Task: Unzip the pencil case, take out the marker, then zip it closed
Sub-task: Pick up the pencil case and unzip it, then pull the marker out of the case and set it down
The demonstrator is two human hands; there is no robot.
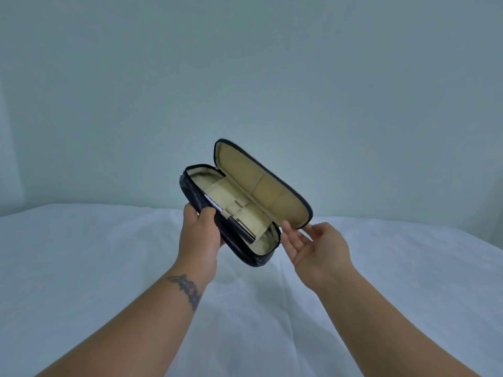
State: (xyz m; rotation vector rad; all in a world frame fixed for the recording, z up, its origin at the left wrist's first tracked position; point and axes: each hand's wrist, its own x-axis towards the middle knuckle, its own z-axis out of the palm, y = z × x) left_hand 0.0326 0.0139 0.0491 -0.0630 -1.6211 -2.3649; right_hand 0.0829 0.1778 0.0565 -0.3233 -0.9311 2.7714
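Observation:
A dark pencil case [268,183] with a beige lining is held up in the air, unzipped and spread wide, its lid tilted up to the right. My left hand [200,235] grips the lower half along its left side, thumb over the rim. Inside that half a marker [231,220] with a white barrel and a black cap lies along the near wall, next to my left thumb. My right hand [315,247] is palm up, fingers apart, with its fingertips touching the near end of the lid.
A white cloth-covered surface [81,268] spreads below my arms from left to right. A plain pale wall [245,77] rises behind it.

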